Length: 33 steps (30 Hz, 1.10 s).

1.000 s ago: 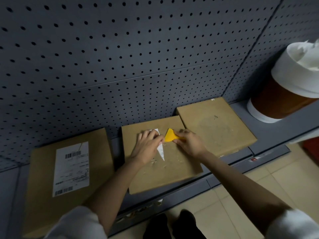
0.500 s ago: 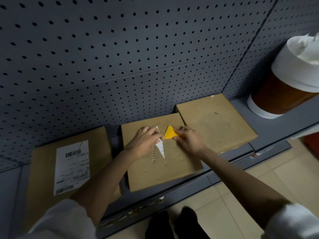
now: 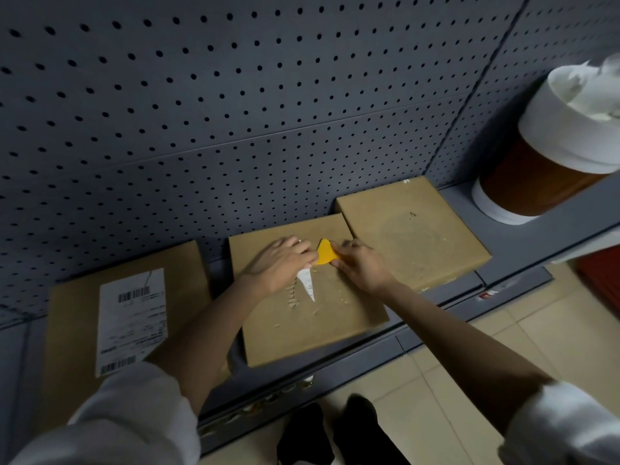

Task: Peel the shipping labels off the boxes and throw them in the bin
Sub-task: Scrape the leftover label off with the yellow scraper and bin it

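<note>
Three boxes (image 3: 312,317) abreast on shelf (image 3: 523,236)

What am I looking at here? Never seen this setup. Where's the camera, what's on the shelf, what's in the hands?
There is no robot: a person works with bare hands, and one wide-angle camera on their head looks forward and down.

Three flat cardboard boxes lie on a grey shelf in front of a perforated back panel. The left box carries a whole shipping label. The middle box has only a white label strip and scraps left. The right box looks bare.

The right hand holds a yellow scraper against that strip. The left hand seems to pinch the strip's top end. A bin with white scraps stands far right.
</note>
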Each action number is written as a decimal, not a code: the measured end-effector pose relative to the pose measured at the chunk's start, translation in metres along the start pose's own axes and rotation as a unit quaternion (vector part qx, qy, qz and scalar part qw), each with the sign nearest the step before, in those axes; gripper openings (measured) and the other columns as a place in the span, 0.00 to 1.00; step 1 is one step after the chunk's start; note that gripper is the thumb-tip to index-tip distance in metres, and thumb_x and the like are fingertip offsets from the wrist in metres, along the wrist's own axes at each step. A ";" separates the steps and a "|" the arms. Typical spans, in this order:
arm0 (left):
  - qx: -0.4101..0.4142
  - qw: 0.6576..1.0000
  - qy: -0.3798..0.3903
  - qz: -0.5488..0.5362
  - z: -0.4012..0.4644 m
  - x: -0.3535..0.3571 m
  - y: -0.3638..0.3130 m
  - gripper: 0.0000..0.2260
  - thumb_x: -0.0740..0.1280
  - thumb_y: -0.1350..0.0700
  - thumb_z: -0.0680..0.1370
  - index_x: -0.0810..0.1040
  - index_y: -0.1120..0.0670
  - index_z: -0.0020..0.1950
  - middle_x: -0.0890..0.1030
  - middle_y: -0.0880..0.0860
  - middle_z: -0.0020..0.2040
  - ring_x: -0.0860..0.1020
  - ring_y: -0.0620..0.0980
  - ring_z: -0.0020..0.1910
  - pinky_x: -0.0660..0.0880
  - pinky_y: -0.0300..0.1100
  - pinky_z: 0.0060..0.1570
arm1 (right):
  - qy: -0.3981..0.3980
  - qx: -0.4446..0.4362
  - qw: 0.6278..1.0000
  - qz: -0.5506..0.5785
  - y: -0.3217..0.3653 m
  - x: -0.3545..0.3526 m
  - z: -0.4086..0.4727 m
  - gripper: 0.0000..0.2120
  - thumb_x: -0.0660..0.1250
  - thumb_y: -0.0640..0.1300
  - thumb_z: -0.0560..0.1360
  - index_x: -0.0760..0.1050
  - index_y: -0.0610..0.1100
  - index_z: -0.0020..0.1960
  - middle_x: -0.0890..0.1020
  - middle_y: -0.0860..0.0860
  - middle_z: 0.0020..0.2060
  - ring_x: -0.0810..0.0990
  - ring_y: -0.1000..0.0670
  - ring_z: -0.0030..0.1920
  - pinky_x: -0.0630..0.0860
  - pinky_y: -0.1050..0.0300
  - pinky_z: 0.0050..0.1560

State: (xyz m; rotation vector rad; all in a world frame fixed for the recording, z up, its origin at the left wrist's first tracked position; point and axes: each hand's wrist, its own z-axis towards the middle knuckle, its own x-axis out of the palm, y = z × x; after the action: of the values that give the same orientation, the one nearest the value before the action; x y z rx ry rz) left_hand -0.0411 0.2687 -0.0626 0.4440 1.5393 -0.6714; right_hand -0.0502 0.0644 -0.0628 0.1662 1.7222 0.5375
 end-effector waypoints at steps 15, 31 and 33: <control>-0.036 0.994 -0.017 -0.098 -0.015 0.004 0.012 0.10 0.63 0.56 0.78 0.74 0.47 0.59 0.73 0.49 0.56 0.67 0.50 0.56 0.66 0.44 0.56 | 0.006 0.019 1.000 0.015 0.001 0.003 0.000 0.22 0.61 0.52 0.78 0.66 0.50 0.70 0.72 0.46 0.63 0.74 0.46 0.60 0.73 0.51 0.59; -0.216 0.922 -0.215 -0.238 -0.031 0.020 -0.006 0.09 0.70 0.53 0.73 0.71 0.53 0.41 0.73 0.46 0.40 0.73 0.49 0.42 0.69 0.43 0.39 | 0.015 0.039 0.999 0.022 0.005 -0.006 0.001 0.23 0.63 0.53 0.77 0.67 0.51 0.70 0.71 0.46 0.68 0.71 0.45 0.66 0.69 0.52 0.63; -0.257 0.901 -0.249 -0.246 -0.027 0.017 -0.011 0.07 0.68 0.54 0.75 0.72 0.54 0.40 0.73 0.45 0.39 0.73 0.48 0.41 0.69 0.41 0.38 | 0.004 0.039 0.999 0.026 0.006 -0.010 0.006 0.23 0.64 0.52 0.76 0.67 0.51 0.70 0.70 0.47 0.69 0.70 0.45 0.67 0.69 0.52 0.64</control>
State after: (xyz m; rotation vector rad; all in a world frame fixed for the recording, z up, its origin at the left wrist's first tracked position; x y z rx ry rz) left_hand -0.0703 0.2766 -0.0783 -0.5063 1.2614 -0.6602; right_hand -0.0433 0.0677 -0.0518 0.2652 1.7508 0.5086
